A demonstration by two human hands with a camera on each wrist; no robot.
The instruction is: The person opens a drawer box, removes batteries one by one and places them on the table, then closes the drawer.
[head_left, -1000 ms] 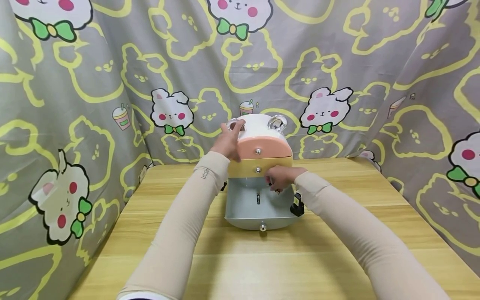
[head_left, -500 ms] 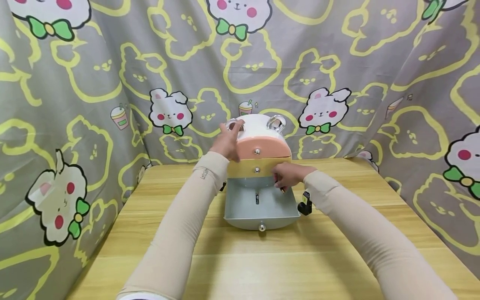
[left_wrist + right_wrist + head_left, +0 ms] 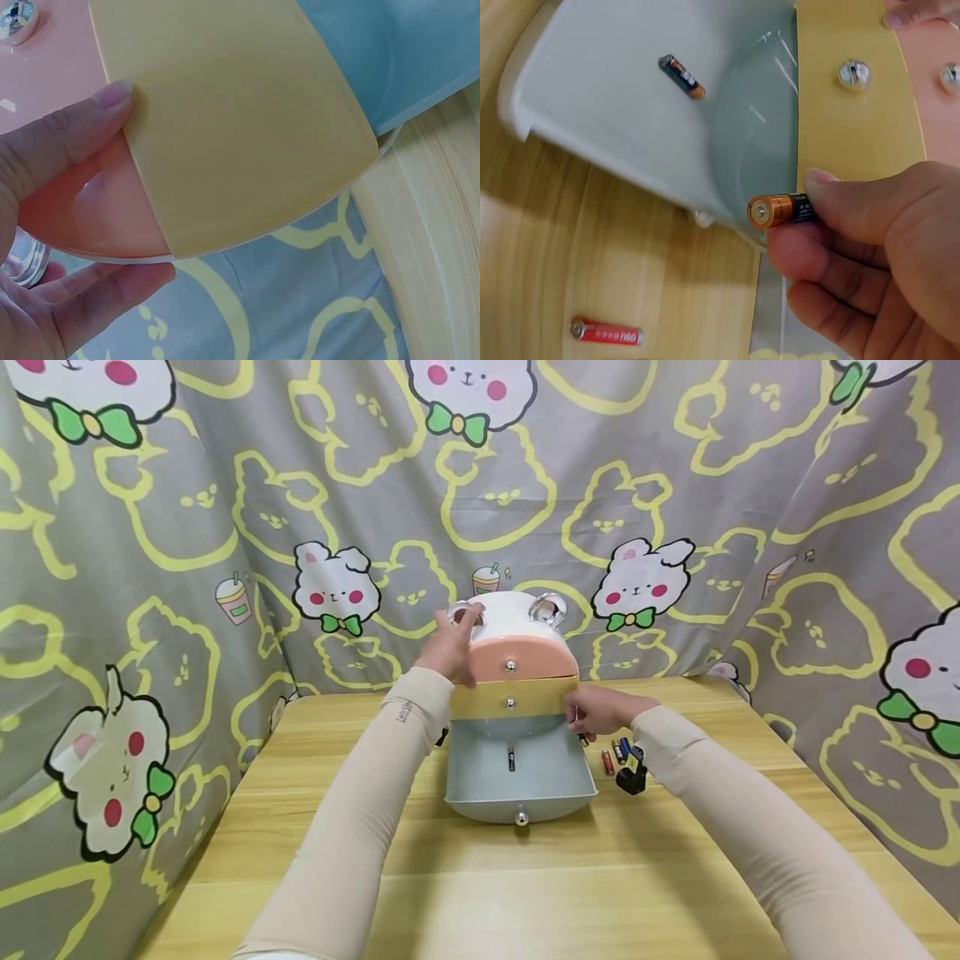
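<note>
A small drawer cabinet (image 3: 501,613) with a white top, a pink drawer (image 3: 487,660), a yellow drawer (image 3: 483,700) and a pulled-out grey-blue drawer (image 3: 480,777) stands on the table. My left hand (image 3: 448,647) grips the cabinet's left edge, thumb on the front and fingers along the side. Between thumb and fingers, my right hand (image 3: 603,710) pinches a black-and-copper battery (image 3: 776,210) beside the right side of the open drawer. One similar battery (image 3: 681,76) lies inside that drawer. A red battery (image 3: 607,332) lies on the table to its right.
Several more batteries (image 3: 621,750) lie on the wooden table (image 3: 495,893) near the right wrist. A black wrist-camera mount (image 3: 632,777) hangs by the right sleeve. Patterned grey curtains (image 3: 420,510) enclose the back and sides.
My right hand has moved right, from over the open drawer to just past its right side, carrying the battery. The batteries on the table have come into view. My left hand keeps its place.
</note>
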